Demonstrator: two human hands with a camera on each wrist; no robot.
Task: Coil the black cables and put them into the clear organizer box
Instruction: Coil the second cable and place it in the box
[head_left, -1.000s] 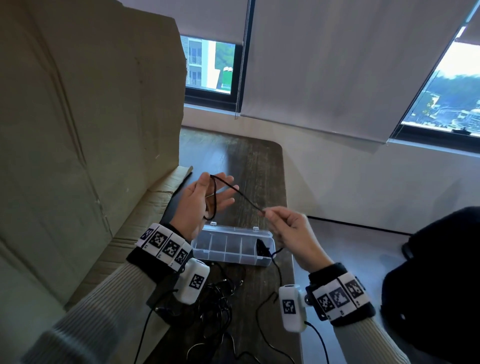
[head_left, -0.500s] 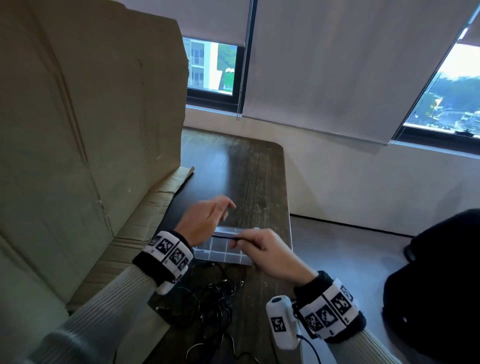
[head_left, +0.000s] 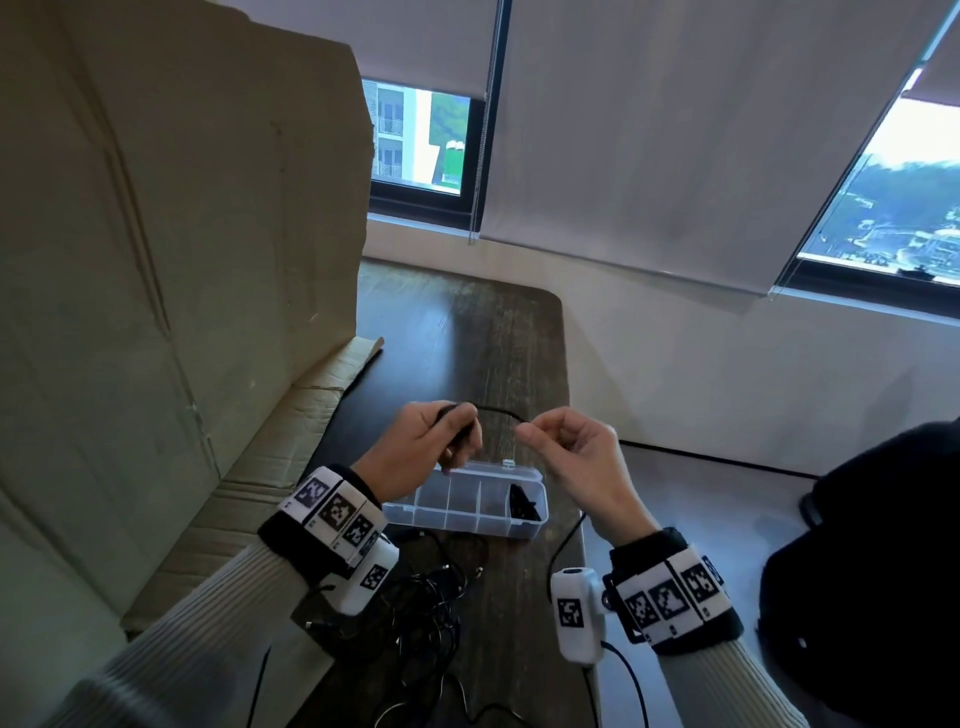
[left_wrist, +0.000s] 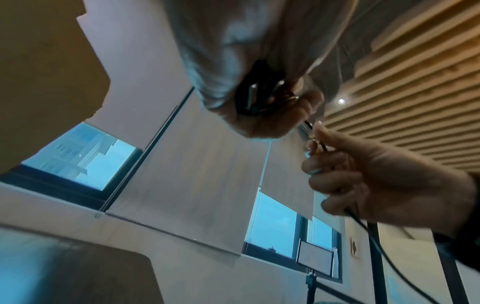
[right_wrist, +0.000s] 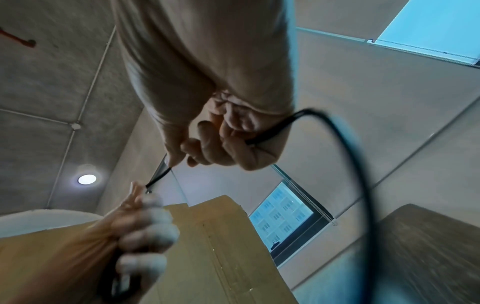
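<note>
A thin black cable (head_left: 497, 410) runs taut between my two hands, just above the clear organizer box (head_left: 457, 522). My left hand (head_left: 457, 434) curls round a small coil of that cable (left_wrist: 253, 94). Thumb and forefinger of my right hand (head_left: 523, 428) pinch the cable a short way from the coil. Its free end passes through my right palm and hangs down in a loop (right_wrist: 361, 164). A black coiled cable (head_left: 520, 503) lies in the box's rightmost compartment; the other compartments look empty. A tangle of loose black cables (head_left: 426, 592) lies on the table in front of the box.
The box sits on a narrow dark wooden table (head_left: 467, 332). A tall cardboard sheet (head_left: 171, 249) stands along the left, its flap lying on the table edge. A black object (head_left: 872, 561) sits to the right, beyond the table's right edge.
A second ago my left fingers were spread with the cable looped over them. Both hands dropped toward the box, then rose; now the left is curled round the coil.
</note>
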